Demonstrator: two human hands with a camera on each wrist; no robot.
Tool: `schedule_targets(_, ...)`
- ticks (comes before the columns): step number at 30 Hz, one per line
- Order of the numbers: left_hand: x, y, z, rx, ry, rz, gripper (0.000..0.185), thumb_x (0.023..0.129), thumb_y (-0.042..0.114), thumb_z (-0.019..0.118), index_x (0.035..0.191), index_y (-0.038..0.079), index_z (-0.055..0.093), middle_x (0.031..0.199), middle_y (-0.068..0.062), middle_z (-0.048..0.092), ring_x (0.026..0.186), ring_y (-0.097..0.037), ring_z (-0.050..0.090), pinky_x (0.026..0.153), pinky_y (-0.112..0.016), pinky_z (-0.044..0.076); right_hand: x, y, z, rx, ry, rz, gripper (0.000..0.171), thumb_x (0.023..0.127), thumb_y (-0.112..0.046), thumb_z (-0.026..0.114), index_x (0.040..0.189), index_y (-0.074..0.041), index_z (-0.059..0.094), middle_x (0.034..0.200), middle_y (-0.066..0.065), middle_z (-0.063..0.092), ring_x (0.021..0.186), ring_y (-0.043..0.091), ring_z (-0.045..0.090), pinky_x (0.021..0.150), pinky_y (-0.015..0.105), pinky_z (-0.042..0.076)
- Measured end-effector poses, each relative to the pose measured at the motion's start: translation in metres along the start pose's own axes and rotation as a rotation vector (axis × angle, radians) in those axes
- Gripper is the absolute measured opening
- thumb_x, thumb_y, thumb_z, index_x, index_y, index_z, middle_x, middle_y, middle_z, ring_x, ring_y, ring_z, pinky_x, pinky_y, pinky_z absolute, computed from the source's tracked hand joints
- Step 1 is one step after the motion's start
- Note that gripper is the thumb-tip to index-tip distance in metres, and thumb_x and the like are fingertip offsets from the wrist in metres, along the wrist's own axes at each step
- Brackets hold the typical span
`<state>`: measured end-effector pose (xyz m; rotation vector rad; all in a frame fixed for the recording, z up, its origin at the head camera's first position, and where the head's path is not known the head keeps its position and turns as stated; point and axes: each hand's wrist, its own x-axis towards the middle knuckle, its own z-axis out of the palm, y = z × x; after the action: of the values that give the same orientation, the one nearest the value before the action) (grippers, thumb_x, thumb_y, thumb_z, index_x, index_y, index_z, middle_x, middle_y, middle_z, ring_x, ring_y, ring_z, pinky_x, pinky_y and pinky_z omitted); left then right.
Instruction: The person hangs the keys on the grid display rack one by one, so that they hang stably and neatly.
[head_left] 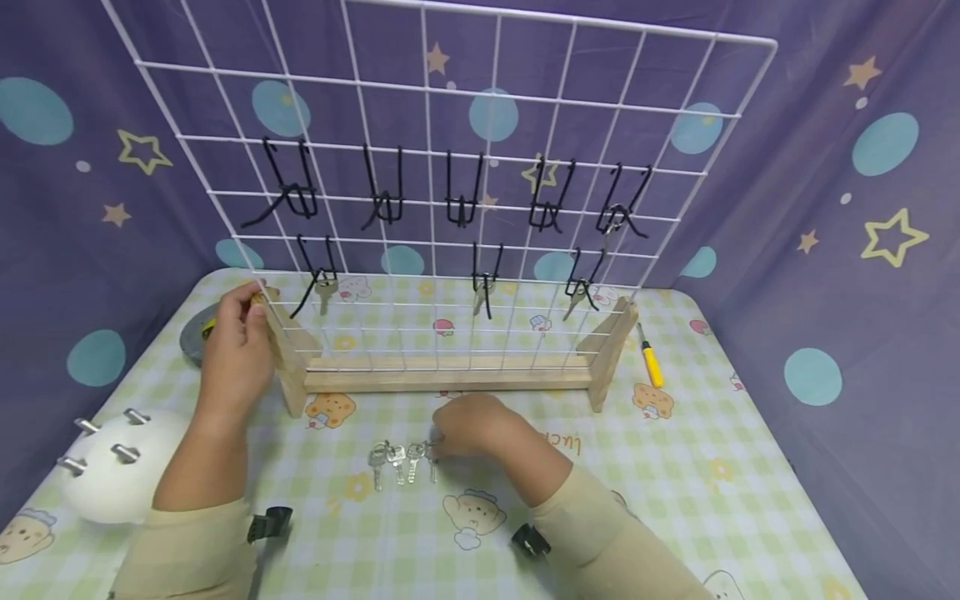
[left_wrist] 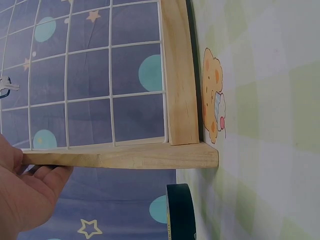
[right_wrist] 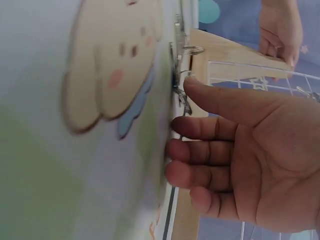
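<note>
A white wire grid (head_left: 427, 88) with black double hooks (head_left: 288, 196) stands in a wooden base (head_left: 450, 381). Keys hang from several hooks, one of them a key (head_left: 481, 298) on the lower middle hook. My left hand (head_left: 238, 350) grips the top of the base's left side piece (left_wrist: 125, 157), fingers curled over the wood. On the tablecloth before the base lies a row of several silver keys (head_left: 397, 463). My right hand (right_wrist: 260, 155) is at the row's right end, thumb and forefinger apart around a key (right_wrist: 183, 100), the other fingers loosely bent near the cloth.
A yellow-handled screwdriver (head_left: 651, 365) lies right of the base. Behind my left hand is a round grey object (head_left: 193, 337). Near my left forearm sits a white rounded object (head_left: 112, 492) with metal pegs. A purple patterned curtain (head_left: 825, 275) encloses the table's back and sides.
</note>
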<state>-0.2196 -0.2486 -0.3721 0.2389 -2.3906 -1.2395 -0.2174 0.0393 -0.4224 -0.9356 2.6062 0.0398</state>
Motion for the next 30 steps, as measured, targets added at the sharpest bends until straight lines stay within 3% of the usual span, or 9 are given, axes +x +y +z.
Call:
schedule_targets(5,-0.001,0.001,-0.001,-0.006,-0.004,-0.008,0.047,0.107,0.031,0.027,0.151,0.017,0.034,0.143,-0.015,0.051,0.126,-0.032,0.047,0.108,-0.048,0.035,0.001,0.0,0.0,-0.001,0.012,-0.058,0.019,0.094,-0.037,0.062,0.081,-0.023,0.059,0.077,-0.009,0.06,0.075,0.011,0.057,0.077,0.028,0.05)
schedule_targets(9,-0.001,0.001,-0.001,-0.005,-0.011,-0.014,0.047,0.107,0.032,0.027,0.152,0.018,0.033,0.145,-0.016,0.049,0.127,-0.033,0.046,0.11,-0.049,0.034,-0.002,0.004,-0.003,0.093,0.011,-0.093,0.017,0.096,-0.025,0.057,0.079,-0.023,0.054,0.074,-0.008,0.057,0.07,0.011,0.053,0.068,0.026,0.046)
schedule_targets(14,-0.001,0.001,-0.001,-0.009,-0.012,-0.017,0.047,0.107,0.032,0.027,0.151,0.017,0.033,0.145,-0.015,0.05,0.128,-0.032,0.046,0.111,-0.048,0.033,-0.011,0.011,-0.01,0.22,0.06,-0.152,0.011,0.093,-0.022,0.059,0.082,-0.022,0.054,0.075,-0.009,0.054,0.065,0.008,0.048,0.058,0.023,0.041)
schedule_targets(19,-0.001,0.002,0.0,-0.008,-0.002,-0.019,0.047,0.107,0.033,0.027,0.151,0.018,0.034,0.144,-0.014,0.051,0.126,-0.03,0.047,0.109,-0.046,0.035,-0.026,0.017,-0.024,0.269,0.139,-0.227,0.007,0.091,-0.022,0.059,0.085,-0.024,0.056,0.087,-0.012,0.058,0.077,0.006,0.054,0.067,0.022,0.045)
schedule_targets(24,-0.001,0.002,0.0,-0.006,0.0,-0.017,0.046,0.107,0.032,0.028,0.15,0.017,0.035,0.144,-0.011,0.052,0.127,-0.028,0.048,0.11,-0.043,0.035,-0.047,0.019,-0.039,0.332,0.215,-0.304,0.011,0.095,-0.025,0.059,0.085,-0.024,0.053,0.113,-0.012,0.066,0.095,0.004,0.058,0.08,0.024,0.047)
schedule_targets(27,-0.002,0.003,0.001,-0.006,0.0,-0.015,0.047,0.107,0.032,0.027,0.151,0.017,0.034,0.144,-0.012,0.051,0.127,-0.028,0.048,0.11,-0.043,0.035,-0.06,0.018,-0.049,0.371,0.247,-0.338,0.011,0.096,-0.025,0.057,0.086,-0.026,0.052,0.12,-0.013,0.066,0.093,0.003,0.058,0.079,0.026,0.049)
schedule_targets(30,-0.002,0.003,0.0,-0.01,-0.004,-0.01,0.047,0.107,0.032,0.026,0.151,0.016,0.033,0.144,-0.013,0.051,0.127,-0.029,0.047,0.109,-0.045,0.035,-0.074,0.018,-0.057,0.438,0.251,-0.374,0.008,0.097,-0.025,0.057,0.089,-0.027,0.055,0.112,-0.016,0.068,0.085,0.002,0.058,0.075,0.026,0.052)
